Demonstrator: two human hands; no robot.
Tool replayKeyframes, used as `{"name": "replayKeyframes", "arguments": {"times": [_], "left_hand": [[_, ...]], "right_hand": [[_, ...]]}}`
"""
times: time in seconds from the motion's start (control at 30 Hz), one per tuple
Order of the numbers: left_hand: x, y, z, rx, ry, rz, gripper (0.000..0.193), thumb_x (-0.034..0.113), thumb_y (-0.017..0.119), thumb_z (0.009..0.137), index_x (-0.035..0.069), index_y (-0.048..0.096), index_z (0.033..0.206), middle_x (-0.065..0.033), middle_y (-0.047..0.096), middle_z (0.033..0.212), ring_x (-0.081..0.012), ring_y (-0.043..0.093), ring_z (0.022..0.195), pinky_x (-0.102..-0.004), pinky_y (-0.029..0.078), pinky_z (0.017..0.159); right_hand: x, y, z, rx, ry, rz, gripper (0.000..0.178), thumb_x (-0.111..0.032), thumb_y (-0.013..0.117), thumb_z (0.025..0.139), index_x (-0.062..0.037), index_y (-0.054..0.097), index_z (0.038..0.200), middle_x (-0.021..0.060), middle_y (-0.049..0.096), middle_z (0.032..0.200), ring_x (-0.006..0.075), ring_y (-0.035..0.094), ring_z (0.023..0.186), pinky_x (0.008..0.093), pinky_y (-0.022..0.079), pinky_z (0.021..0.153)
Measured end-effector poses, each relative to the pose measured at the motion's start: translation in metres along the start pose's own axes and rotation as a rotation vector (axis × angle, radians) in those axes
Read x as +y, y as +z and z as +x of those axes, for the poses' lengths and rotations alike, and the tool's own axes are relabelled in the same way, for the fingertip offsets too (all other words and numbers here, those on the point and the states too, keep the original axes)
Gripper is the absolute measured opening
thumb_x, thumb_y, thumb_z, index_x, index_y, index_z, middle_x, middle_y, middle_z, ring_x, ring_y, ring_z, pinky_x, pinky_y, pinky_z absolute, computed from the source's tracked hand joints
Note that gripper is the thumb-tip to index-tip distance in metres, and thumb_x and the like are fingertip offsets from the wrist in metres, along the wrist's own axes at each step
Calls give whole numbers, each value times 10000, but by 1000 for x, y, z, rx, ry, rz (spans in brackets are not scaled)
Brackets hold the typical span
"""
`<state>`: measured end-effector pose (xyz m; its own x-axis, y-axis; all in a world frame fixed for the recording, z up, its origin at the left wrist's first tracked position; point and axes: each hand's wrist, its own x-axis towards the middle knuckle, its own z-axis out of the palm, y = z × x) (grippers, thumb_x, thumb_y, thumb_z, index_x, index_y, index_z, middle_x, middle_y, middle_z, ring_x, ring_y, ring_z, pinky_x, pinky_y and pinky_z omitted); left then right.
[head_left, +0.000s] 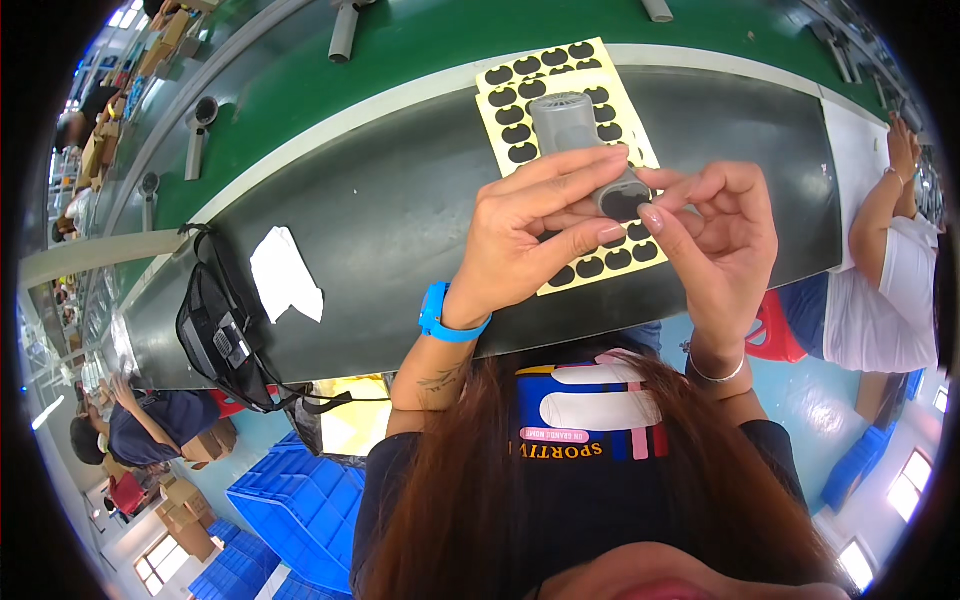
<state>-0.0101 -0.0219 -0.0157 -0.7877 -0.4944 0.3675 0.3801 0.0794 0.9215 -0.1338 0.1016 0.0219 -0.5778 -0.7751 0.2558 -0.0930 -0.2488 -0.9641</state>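
Note:
A grey plastic handheld device [564, 122] with a vented round end is in my left hand [525, 225], whose fingers wrap over its middle and hide how its parts join. Its near end faces me and bears a black oval sticker [625, 203]. My right hand [730, 235] is closed at that end, thumb on the sticker's edge and fingertips at the side. Beneath both hands lie pale yellow sheets [632, 118] with rows of black oval stickers, each with a small notch. Some stickers are covered by the device and my hands.
A dark worktop [400, 190] runs across, with a white cloth or paper [285, 275] and a black bag [215, 320] at left. Beyond, a green belt [430, 45] carries similar grey devices [344, 35]. Blue crates [295, 500] stand lower left; people sit at both sides.

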Motion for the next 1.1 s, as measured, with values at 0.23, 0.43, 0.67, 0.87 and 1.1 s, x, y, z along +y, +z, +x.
{"name": "replayKeyframes", "arguments": {"times": [0.23, 0.43, 0.67, 0.87, 1.1], "left_hand": [[1, 1, 1, -1, -4, -17, 442, -86, 669, 770, -31, 578, 1199, -168, 530, 1265, -139, 641, 810, -253, 572, 733], [0, 1, 1, -6, -4, 3, 444, -90, 664, 770, -35, 576, 1201, -173, 530, 1266, -140, 642, 809, -250, 569, 728], [-1, 2, 1, -11, -6, 6, 435, -93, 659, 772, -42, 578, 1196, -178, 530, 1267, -136, 639, 805, -244, 565, 723], [-1, 2, 1, -14, 1, 4, 437, -89, 660, 773, -42, 575, 1200, -184, 528, 1268, -131, 635, 800, -241, 561, 718], [-1, 1, 0, -16, 8, 14, 424, -74, 661, 783, -41, 578, 1197, -183, 533, 1261, -125, 630, 796, -239, 560, 712]], "right_hand": [[-3, -2, 1, -9, 20, 16, 277, 110, 630, 795, 2, 445, 971, 84, 574, 895, 206, 623, 999, 259, 543, 754], [-4, -1, 2, -2, 36, 0, 280, 100, 640, 792, -1, 449, 971, 80, 573, 894, 196, 619, 1001, 257, 544, 756], [-4, -5, 2, -12, 63, 3, 277, 98, 641, 788, -3, 455, 967, 74, 573, 892, 185, 620, 994, 246, 540, 740], [-4, -5, 3, -6, 71, -2, 275, 88, 649, 785, -8, 461, 962, 68, 580, 875, 180, 625, 977, 239, 533, 724], [-6, -4, 3, -8, 76, -28, 266, 87, 646, 784, -6, 470, 961, 76, 595, 872, 173, 625, 970, 244, 535, 731]]}}
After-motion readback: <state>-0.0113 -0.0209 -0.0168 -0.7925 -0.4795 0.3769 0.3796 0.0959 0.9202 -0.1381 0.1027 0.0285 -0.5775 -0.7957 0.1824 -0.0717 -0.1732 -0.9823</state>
